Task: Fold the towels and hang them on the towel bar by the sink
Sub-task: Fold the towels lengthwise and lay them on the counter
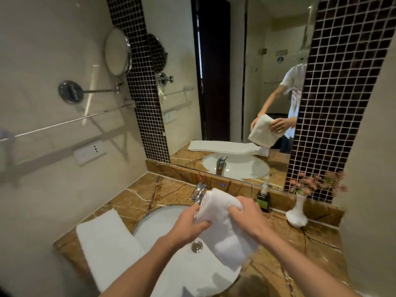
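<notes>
Above the sink (162, 224), the left hand (190, 221) grips the folded towel (225, 236) at its nine o'clock edge — the right hand (246, 213) clutches it at two o'clock.

folded towel (107, 239) on counter (132, 198) left of sink (162, 219), faucet (198, 192) behind, vase (296, 213) right

- Both bare forearms reach in from the bottom edge and converge, so the 2 hands are close together in front of the body.
- Left hand (189, 224): palm turned inward, fingers curled, pinching the left side of a white towel (225, 236).
- Right hand (246, 213): back facing up, fingers curled over the towel's upper right edge, wrist straight.
</notes>
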Demonstrator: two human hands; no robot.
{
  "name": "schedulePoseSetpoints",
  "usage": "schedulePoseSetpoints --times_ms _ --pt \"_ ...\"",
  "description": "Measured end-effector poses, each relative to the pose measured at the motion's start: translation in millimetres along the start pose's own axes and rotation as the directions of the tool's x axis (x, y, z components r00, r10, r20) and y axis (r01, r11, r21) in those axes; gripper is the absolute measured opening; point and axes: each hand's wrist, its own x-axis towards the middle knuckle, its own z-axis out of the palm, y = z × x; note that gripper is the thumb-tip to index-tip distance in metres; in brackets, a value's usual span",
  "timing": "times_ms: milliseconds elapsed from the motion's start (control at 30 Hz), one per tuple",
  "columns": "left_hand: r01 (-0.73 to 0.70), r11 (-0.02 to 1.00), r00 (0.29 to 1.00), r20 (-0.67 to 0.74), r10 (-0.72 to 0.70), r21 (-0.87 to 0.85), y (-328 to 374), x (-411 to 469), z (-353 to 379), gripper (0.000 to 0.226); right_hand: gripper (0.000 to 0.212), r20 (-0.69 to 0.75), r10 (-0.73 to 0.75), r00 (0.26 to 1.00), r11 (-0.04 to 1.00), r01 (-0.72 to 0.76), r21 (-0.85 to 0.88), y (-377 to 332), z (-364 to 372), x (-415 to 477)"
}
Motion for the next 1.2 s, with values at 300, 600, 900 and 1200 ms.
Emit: schedulePoseSetpoints --times_ms 300,600,900,1200 --pt "-0.033 0.999 0.996 -0.087 0.029 -0.04 5.7 -32.1 -75.7 0.025 0.014 0.13 -0.127 0.983 0.989 0.116 0.092 -67.2 42.1 16.2" --pt "0.003 1.0 0.975 -0.223 -0.002 0.002 -1.0 -58.5 -108.8 0.019 0.015 0.24 -0.215 0.947 0.971 0.179 0.161 -97.3 71.9 20.0" --pt "0.09 0.995 0.943 -0.318 -0.096 -0.033 4.5 -94.5 -152.9 0.02 0.005 0.374 -0.355 0.857 0.928 0.275 0.251 -144.1 104.6 24.2" --pt "0.206 0.94 0.841 -0.443 -0.312 -0.27 5.5 -115.9 -221.3 0.032 0.036 0.427 -0.52 0.74 0.853 0.478 0.21 -216.6 142.0 5.0"
